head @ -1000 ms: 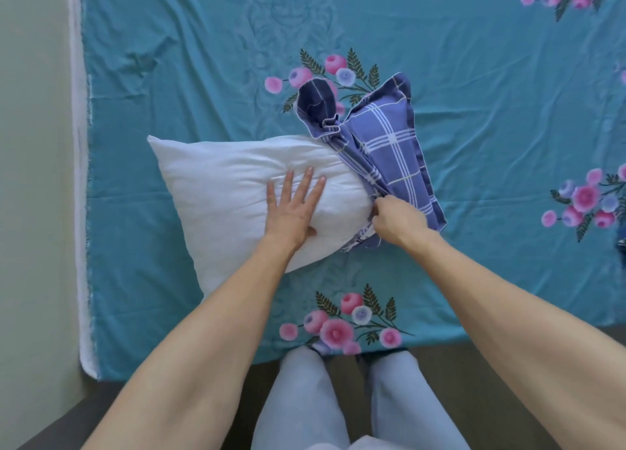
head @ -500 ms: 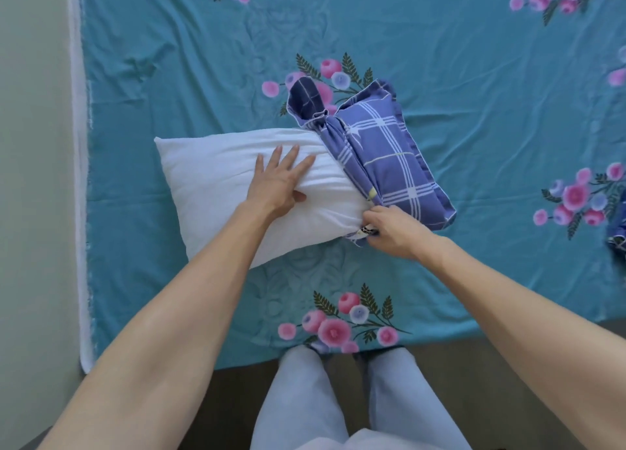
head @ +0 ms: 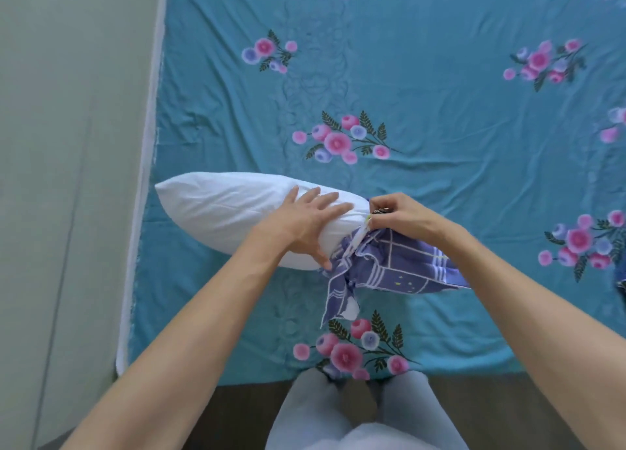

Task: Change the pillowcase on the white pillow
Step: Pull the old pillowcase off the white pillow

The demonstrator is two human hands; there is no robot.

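Observation:
The white pillow (head: 230,209) lies on the teal flowered bed sheet (head: 440,117), tipped up on its long edge. Its right end sits inside a bunched blue checked pillowcase (head: 389,270). My left hand (head: 305,226) presses flat on the pillow's right part, fingers spread, thumb touching the bunched cloth. My right hand (head: 403,215) pinches the pillowcase's upper edge right at the pillow's end. A loose corner of the case hangs toward me.
A pale wall (head: 67,178) runs along the bed's left side, with the white mattress edge (head: 144,212) beside it. My legs in light trousers (head: 355,412) stand against the bed's near edge. A dark blue cloth (head: 621,280) shows at the far right edge.
The pillow has rolled up onto its edge and nearer to me. The pillowcase has swung from the far side to the near right. My right hand moved to the case's upper edge.

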